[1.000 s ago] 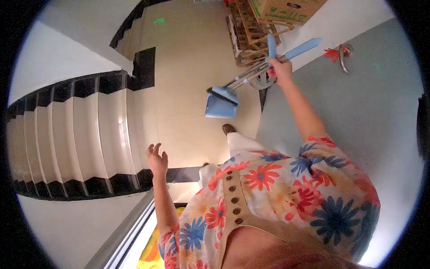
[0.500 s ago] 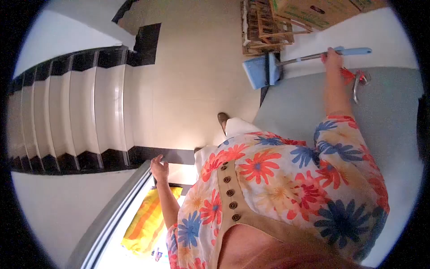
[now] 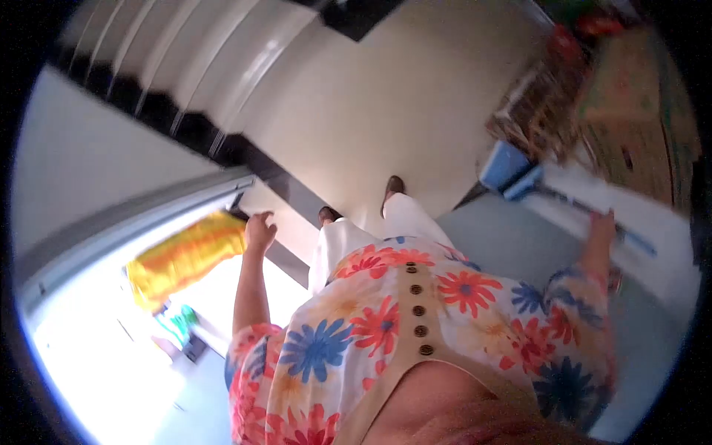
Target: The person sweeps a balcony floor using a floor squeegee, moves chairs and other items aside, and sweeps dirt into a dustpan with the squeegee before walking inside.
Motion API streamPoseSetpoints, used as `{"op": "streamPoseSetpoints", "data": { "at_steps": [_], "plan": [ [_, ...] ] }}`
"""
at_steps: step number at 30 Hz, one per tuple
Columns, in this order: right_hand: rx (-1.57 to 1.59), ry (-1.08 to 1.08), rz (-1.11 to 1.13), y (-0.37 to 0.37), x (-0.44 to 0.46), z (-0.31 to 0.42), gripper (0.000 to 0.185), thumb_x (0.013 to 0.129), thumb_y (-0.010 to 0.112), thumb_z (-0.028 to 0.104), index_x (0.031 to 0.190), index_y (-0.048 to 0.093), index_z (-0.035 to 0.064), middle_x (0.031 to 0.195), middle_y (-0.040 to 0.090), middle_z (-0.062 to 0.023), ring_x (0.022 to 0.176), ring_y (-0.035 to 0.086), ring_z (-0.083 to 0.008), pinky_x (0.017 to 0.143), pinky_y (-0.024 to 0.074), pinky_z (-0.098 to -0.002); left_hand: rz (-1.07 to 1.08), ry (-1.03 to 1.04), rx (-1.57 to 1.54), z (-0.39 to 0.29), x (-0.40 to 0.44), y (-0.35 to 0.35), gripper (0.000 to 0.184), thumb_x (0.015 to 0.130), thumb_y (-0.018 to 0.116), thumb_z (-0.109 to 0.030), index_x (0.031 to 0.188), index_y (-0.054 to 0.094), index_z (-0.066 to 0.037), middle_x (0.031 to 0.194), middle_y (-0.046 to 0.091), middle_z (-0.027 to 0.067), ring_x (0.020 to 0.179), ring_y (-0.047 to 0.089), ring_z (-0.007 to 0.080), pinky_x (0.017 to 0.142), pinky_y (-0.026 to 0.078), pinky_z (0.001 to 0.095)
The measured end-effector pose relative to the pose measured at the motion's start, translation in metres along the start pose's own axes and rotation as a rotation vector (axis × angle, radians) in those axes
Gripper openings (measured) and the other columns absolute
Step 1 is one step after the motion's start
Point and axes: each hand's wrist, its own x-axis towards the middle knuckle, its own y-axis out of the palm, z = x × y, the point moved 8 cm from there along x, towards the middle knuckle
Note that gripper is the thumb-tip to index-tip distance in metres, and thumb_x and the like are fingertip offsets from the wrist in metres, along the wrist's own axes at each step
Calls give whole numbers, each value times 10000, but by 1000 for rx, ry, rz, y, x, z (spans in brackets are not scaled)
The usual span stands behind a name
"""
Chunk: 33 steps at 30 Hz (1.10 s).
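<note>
The blue dustpan [image 3: 504,165] rests low beside the wooden rack, with the light blue broom head [image 3: 523,184] against its near side. Their poles slant along the white wall toward a blue handle [image 3: 639,242]. My right hand [image 3: 602,224] is at the poles just short of that handle; motion smears its fingers, so its grip cannot be made out. Nothing is in my left hand [image 3: 259,228], which hangs at the doorway with its fingers apart, near a yellow and orange cloth [image 3: 189,256].
Stairs [image 3: 200,63] with dark edging descend at the upper left. A wooden rack [image 3: 530,111] and a cardboard box [image 3: 630,126] stand at the upper right. A grey door frame [image 3: 141,215] borders the bright room at the left.
The view has turned toward the doorway. Dustpan and broom have gone from the open floor to the wall beside the rack. My left hand has moved to the doorway.
</note>
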Motion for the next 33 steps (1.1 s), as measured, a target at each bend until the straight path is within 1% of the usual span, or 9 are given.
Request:
{"op": "streamPoseSetpoints", "data": {
  "at_steps": [6,12,16,19,21,23,26,31,33],
  "plan": [
    [1032,474,105,14,-49,37,356,766,520,255,1014,466,7,886,527,-158,739,512,-284,645,441,-359,-41,-87,-112,37,-23,16,334,653,577,-145,985,607,-156,944,570,141,915,542,296,802,442,373],
    [1184,449,367,53,-103,154,179,814,478,179,882,459,14,716,476,-127,553,457,-264,509,426,-381,-9,-253,-299,121,-70,55,354,640,567,-148,991,613,-175,989,575,131,947,543,282,829,440,364],
    [802,129,654,18,-226,283,209,778,496,308,752,510,101,574,453,-33,480,445,-145,437,400,-267,-41,-291,-384,180,-124,83,361,632,566,-137,988,616,-171,946,596,128,925,555,280,819,447,361],
    [633,-294,748,47,-289,372,263,747,532,321,823,505,70,624,495,-134,457,462,-255,412,400,-415,-106,-409,-507,238,-173,104,360,637,553,-127,990,615,-161,919,604,131,921,558,281,814,450,363],
    [587,-399,1092,89,-345,439,236,756,517,299,802,511,68,632,509,-129,465,482,-265,422,405,-434,-124,-501,-566,278,-207,125,359,639,544,-111,989,614,-149,924,601,136,923,554,286,813,450,365],
    [480,-665,1170,81,-419,495,220,763,506,275,795,517,58,633,520,-131,486,507,-278,431,410,-449,-116,-564,-603,315,-252,136,357,642,538,-105,989,614,-146,944,597,138,930,552,287,818,448,363],
    [246,-1051,980,63,-562,579,213,770,492,237,811,528,32,632,537,-151,537,553,-299,444,424,-460,-173,-688,-700,360,-305,176,357,652,539,-117,999,612,-149,979,593,139,940,552,288,829,446,365],
    [-261,-918,944,120,-709,684,201,753,539,155,841,518,-24,842,553,-174,692,605,-335,478,497,-455,-364,-833,-941,415,-355,209,360,651,551,-144,1005,613,-153,991,591,142,947,552,289,846,441,364],
    [-436,-1047,853,129,-771,719,168,743,535,118,810,526,-36,776,557,-185,638,599,-334,465,495,-457,-416,-893,-989,442,-368,201,362,649,547,-154,1005,613,-144,983,592,147,944,553,295,841,442,363]
  ]
}}
